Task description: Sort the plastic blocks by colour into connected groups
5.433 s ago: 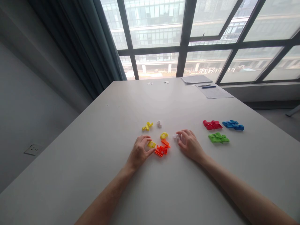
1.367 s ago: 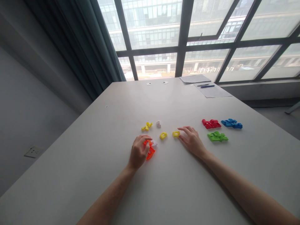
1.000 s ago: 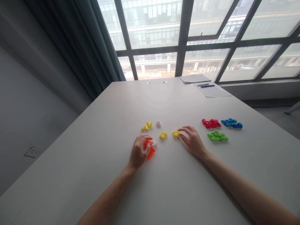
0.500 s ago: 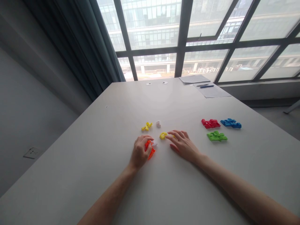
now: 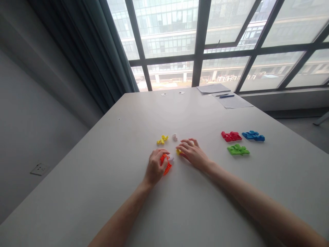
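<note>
My left hand (image 5: pixel 155 166) is closed around an orange plastic piece (image 5: pixel 167 168), its fingers curled over the top. A small white piece (image 5: pixel 171 159) pokes out beside its fingertips. Across from it, my right hand (image 5: pixel 192 154) has thumb and index finger at a small yellow ring-like piece (image 5: pixel 178 151), mostly covered by the fingers. Just beyond the hands lie another yellow piece (image 5: pixel 162 140), of branching shape, and a small white piece (image 5: pixel 175 137).
To the right on the white table (image 5: pixel 102 178) are a red piece (image 5: pixel 231 136), a blue piece (image 5: pixel 253 136) and a green piece (image 5: pixel 238 149). Papers (image 5: pixel 239 102) with a blue pen (image 5: pixel 227 96) lie at the far right, near the window.
My right hand has moved left, and its fingers now cover most of the yellow ring-like piece. My left hand keeps its hold on the orange piece.
</note>
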{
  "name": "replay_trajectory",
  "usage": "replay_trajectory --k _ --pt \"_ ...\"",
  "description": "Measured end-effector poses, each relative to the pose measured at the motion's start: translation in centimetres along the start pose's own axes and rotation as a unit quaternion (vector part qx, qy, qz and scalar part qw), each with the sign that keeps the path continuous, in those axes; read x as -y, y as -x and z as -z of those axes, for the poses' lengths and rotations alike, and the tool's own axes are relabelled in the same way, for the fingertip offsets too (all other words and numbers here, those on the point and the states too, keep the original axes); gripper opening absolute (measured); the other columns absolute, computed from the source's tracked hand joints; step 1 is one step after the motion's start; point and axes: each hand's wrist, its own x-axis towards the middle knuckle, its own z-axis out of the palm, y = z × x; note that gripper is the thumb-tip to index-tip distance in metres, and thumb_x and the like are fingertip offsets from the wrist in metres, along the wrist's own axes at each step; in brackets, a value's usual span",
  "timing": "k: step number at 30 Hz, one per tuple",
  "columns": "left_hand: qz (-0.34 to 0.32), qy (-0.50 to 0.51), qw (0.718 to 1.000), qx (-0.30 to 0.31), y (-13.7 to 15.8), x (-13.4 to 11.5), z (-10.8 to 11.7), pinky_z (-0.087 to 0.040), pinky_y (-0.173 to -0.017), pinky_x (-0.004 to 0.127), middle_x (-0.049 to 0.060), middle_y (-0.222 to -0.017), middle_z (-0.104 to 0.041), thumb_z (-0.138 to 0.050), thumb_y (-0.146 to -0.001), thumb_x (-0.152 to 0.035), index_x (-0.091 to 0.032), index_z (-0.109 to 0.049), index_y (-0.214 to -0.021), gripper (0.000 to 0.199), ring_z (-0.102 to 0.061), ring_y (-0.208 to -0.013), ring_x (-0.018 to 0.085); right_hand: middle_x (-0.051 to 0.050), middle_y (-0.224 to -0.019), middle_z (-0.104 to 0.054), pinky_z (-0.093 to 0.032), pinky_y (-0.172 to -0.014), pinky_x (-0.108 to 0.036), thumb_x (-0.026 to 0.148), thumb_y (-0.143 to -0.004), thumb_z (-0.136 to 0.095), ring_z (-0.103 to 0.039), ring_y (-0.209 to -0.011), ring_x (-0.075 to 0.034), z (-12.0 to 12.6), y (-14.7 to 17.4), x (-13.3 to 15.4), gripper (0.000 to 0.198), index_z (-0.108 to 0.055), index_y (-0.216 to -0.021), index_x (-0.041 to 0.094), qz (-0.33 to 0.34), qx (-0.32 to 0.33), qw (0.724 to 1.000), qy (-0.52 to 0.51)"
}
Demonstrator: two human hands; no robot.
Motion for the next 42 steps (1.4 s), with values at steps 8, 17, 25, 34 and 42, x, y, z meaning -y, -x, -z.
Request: replay_trajectory --k 8,17,25,34,42 --pt "-0.008 0.000 1.000 -0.004 0.1 0.2 0.0 -0.048 -0.094 0.038 0.005 -0.102 -0.064 -0.050 -0.084 -0.007 -0.020 -0.063 -0.094 0.022 -0.057 -0.102 0.021 -0.008 -0.104 -0.067 -0.044 -0.088 -0.039 0.035 -0.095 -0.050 -0.059 -0.099 -0.023 3.1 2.8 -4.6 0.022 -0.060 -0.110 0.023 -0.150 -0.119 0.979 -0.064" --pt "0.008 0.002 1.000 -0.001 0.0 0.1 0.0 -0.048 -0.095 0.040 0.006 -0.103 -0.064 -0.048 -0.086 -0.010 -0.020 -0.063 -0.093 0.020 -0.058 -0.103 0.021 -0.009 -0.107 -0.067 -0.044 -0.087 -0.040 0.030 -0.095 -0.047 -0.060 -0.101 -0.024 2.2 6.0 -6.1 0.022 -0.061 -0.110 0.023 -0.146 -0.051 0.987 -0.035" --pt "0.011 -0.001 1.000 -0.001 0.0 0.2 0.0 -0.048 -0.094 0.039 0.006 -0.105 -0.063 -0.049 -0.085 -0.010 -0.020 -0.064 -0.093 0.020 -0.058 -0.103 0.021 -0.008 -0.110 -0.067 -0.042 -0.090 -0.040 0.030 -0.093 -0.048 -0.058 -0.106 -0.023 1.7 6.2 -6.2 0.025 -0.062 -0.114 0.023 -0.143 -0.031 0.989 -0.021" --pt "0.009 0.004 1.000 0.001 0.0 0.2 0.0 -0.047 -0.095 0.039 0.006 -0.103 -0.063 -0.048 -0.085 -0.008 -0.019 -0.064 -0.093 0.021 -0.057 -0.102 0.020 -0.007 -0.110 -0.068 -0.040 -0.091 -0.041 0.032 -0.093 -0.051 -0.058 -0.105 -0.023 1.6 6.1 -6.2 0.026 -0.061 -0.115 0.023 -0.134 -0.032 0.990 -0.024" --pt "0.010 0.001 1.000 -0.001 0.0 0.1 0.0 -0.047 -0.094 0.039 0.006 -0.103 -0.064 -0.049 -0.085 -0.009 -0.020 -0.064 -0.093 0.020 -0.057 -0.102 0.021 -0.007 -0.109 -0.070 -0.042 -0.091 -0.042 0.034 -0.093 -0.050 -0.060 -0.105 -0.024 1.6 6.0 -6.2 0.030 -0.059 -0.120 0.024 -0.133 -0.034 0.990 -0.032"
